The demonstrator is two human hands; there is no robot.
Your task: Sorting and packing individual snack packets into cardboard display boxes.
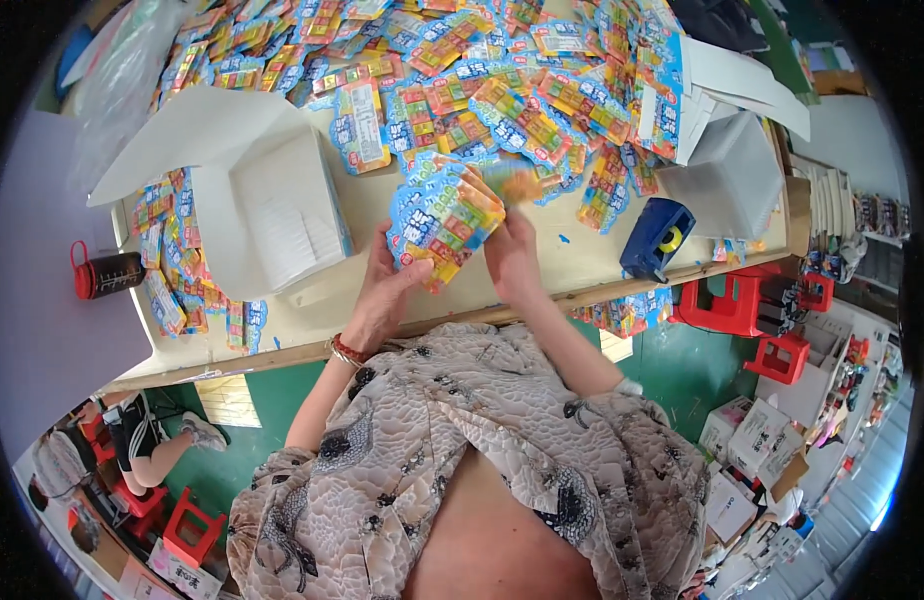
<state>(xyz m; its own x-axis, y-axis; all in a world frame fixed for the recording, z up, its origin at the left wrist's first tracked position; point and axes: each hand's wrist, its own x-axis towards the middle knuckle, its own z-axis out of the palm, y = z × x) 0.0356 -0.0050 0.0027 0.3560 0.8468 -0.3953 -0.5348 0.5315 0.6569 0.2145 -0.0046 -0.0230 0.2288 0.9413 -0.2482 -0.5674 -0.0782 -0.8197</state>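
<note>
My left hand (387, 280) is closed round the lower left of a fanned stack of colourful flat packets (444, 215), blue-topped with yellow, red and green blocks. The stack is tilted above the table in front of my chest. My right hand (512, 255) is at the right side of the stack, its fingers partly hidden behind it. A motion-blurred packet (519, 184) shows at the right fingertips and seems to be gripped there. Just beyond both hands lies a broad heap of the same packets (522, 115).
An open white box (282, 225) stands left of my hands, with more packets (172, 250) beside it. On the right are a blue tape dispenser (658, 238) and a translucent bin (732, 175). A dark bottle (110, 274) stands far left. Red stools (722, 300) are beyond the table edge.
</note>
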